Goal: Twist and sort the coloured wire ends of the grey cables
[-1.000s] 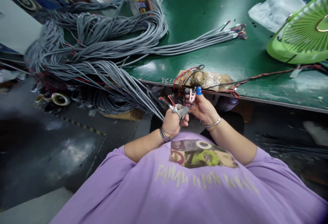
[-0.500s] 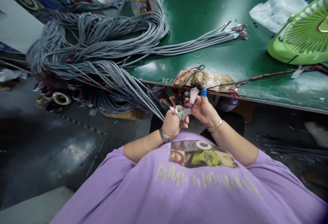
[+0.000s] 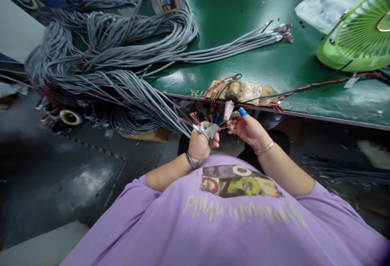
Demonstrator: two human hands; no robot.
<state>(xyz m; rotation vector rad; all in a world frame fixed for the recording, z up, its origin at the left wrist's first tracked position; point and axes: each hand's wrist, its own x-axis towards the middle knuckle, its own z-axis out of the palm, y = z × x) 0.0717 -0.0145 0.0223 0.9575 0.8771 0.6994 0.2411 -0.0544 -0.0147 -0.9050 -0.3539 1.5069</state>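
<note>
My left hand (image 3: 199, 144) is closed in a fist around the end of a grey cable (image 3: 158, 111), whose thin coloured wires (image 3: 198, 119) fan out above the taped fingers. My right hand (image 3: 248, 128), with blue tape on one fingertip and pale tape on another, pinches some of those coloured wires just right of the left hand. Both hands are held below the front edge of the green table (image 3: 243, 10), close to my purple shirt. A tangle of red and black wires (image 3: 222, 87) lies on a brown taped pad (image 3: 250, 92) at the table edge right above the hands.
A thick mass of grey cables (image 3: 115, 55) spills off the table's left end toward the floor. Another bundle (image 3: 243, 42) lies across the table with stripped ends at the right. A green fan (image 3: 359, 34) and a clear plastic bag (image 3: 326, 4) sit at far right. Tape rolls (image 3: 70, 116) lie below.
My hands have drawn slightly apart, the right one shifting right and up with the wires. The view has tilted a little.
</note>
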